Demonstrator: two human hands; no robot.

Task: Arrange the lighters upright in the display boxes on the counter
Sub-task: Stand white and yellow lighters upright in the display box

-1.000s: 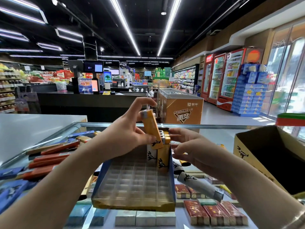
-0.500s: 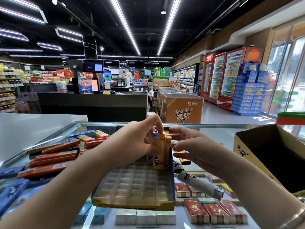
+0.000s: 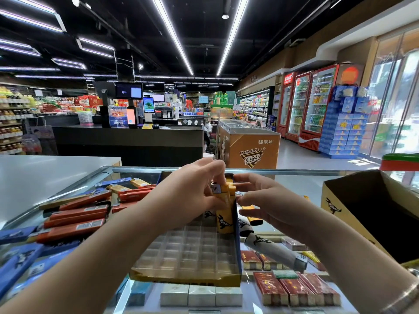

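Lowered since a second ago: yellow lighter [image 3: 223, 214] now upright in the tray's [image 3: 186, 252] far right corner, beside other yellow ones, pinched at the top by the left hand [image 3: 192, 191]. Right hand [image 3: 269, 200] loose-fingered just right of the tray, holding nothing. White lighter [image 3: 275, 251] lying on the glass counter [image 3: 294, 184], near a cardboard box [image 3: 344, 209].

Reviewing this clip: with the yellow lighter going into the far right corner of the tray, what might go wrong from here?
1. The left hand pinches the yellow lighter right against upright neighbours; a nudge may topple them.
2. The display box sits tilted on the glass counter and could slide.
3. The grey lighter lying by the right hand might get knocked.
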